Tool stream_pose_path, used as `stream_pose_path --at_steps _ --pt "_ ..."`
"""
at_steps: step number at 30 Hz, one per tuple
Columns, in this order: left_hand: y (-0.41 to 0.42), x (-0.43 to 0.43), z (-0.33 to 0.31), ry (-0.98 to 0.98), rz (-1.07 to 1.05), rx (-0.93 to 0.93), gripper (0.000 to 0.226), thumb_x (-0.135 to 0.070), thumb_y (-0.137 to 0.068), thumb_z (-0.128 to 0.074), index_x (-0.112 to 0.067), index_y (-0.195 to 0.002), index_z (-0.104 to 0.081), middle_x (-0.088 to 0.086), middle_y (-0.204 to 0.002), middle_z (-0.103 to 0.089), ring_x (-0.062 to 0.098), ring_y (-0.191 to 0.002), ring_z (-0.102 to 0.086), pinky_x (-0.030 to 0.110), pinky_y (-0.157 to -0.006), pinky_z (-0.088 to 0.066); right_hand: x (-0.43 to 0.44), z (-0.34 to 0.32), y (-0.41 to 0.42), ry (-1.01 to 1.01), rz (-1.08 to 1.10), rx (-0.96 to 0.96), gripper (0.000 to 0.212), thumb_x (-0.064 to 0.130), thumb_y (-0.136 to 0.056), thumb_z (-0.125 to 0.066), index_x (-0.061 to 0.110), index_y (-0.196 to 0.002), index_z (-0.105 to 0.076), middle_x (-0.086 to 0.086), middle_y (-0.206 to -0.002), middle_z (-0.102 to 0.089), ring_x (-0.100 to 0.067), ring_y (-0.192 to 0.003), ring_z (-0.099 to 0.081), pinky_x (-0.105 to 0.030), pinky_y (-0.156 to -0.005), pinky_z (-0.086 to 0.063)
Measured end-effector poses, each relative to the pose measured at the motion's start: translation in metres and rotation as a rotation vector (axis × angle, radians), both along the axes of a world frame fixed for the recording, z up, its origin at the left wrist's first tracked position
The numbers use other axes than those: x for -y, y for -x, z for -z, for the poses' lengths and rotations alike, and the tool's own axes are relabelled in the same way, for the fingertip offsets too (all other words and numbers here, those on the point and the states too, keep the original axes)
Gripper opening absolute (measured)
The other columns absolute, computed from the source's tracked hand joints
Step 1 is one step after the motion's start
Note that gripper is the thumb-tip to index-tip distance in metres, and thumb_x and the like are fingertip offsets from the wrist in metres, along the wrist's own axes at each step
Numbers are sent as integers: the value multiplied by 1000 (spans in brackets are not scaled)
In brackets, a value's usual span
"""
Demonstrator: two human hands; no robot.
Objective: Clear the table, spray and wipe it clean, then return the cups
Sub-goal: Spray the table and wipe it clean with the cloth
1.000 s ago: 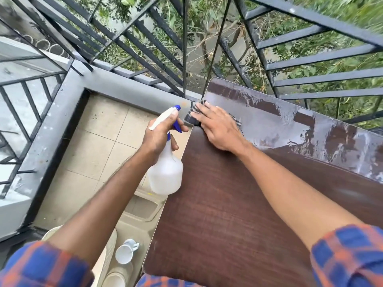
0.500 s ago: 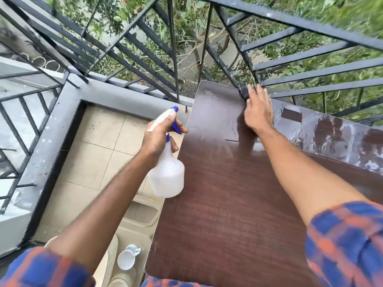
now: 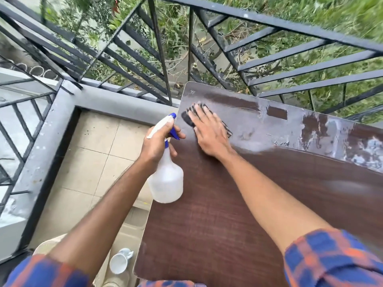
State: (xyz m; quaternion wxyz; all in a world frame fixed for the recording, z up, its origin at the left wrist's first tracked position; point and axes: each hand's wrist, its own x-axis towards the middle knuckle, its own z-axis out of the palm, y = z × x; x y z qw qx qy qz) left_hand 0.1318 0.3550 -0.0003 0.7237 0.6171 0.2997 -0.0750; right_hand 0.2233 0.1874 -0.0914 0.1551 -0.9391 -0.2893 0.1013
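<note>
A dark brown wooden table fills the right half of the view, with wet streaks along its far edge. My right hand presses flat, fingers straight, on a dark cloth near the table's far left corner. My left hand grips the neck of a white spray bottle with a blue trigger, held upright just over the table's left edge. A white cup lies on a beige plastic chair below the table's left side.
A dark metal railing runs along the far side and the left, close behind the table. A grey ledge borders the beige tiled floor. The beige plastic chair stands by the table's left edge.
My right hand has swept the cloth from the far edge by the railing back left and nearer, to the table's far left corner. The bottle has stayed in place.
</note>
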Motion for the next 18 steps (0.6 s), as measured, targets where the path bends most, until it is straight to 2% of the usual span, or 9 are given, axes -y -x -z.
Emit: stream_pose_path --at_steps 3,8,12,14,18 --pt "1 7 4 -2 4 -19 37 -36 -105 -49 -5 -92 -65 18 -93 -75 42 -72 -53 29 -47 -44 62 6 5 0 -43 75 53 26 -101 -48 29 -154 -39 2 -164 -31 -25 -149 -31 -43 -120 -23" --pt "1 21 2 -17 9 -10 37 -35 -106 -49 -6 -89 -66 25 -96 -73 40 -70 -55 30 -46 -45 127 2 -63 58 496 23 54 28 -106 -37 30 -159 -27 -1 -169 -17 -25 -155 -15 -50 -125 -16" --pt "1 32 1 -43 10 -10 38 -36 -105 -50 -3 -94 -66 24 -96 -73 42 -73 -57 30 -46 -46 98 -4 -86 95 706 -31 58 24 -104 -42 25 -159 -25 -3 -169 -13 -28 -156 -10 -52 -125 -11" --pt "2 36 1 -45 9 -18 37 -34 -106 -50 -3 -94 -65 24 -97 -73 41 -75 -58 30 -46 -46 64 -5 -75 78 629 -29 60 24 -104 -43 23 -160 -23 -4 -170 -10 -28 -156 -9 -52 -125 -11" --pt "0 56 1 -63 14 -7 35 -31 -106 -50 -4 -90 -66 15 -86 -74 37 -79 -61 31 -45 -45 37 0 -8 44 198 30 60 35 -101 -42 22 -158 -28 -5 -168 -18 -28 -154 -18 -51 -123 -19"
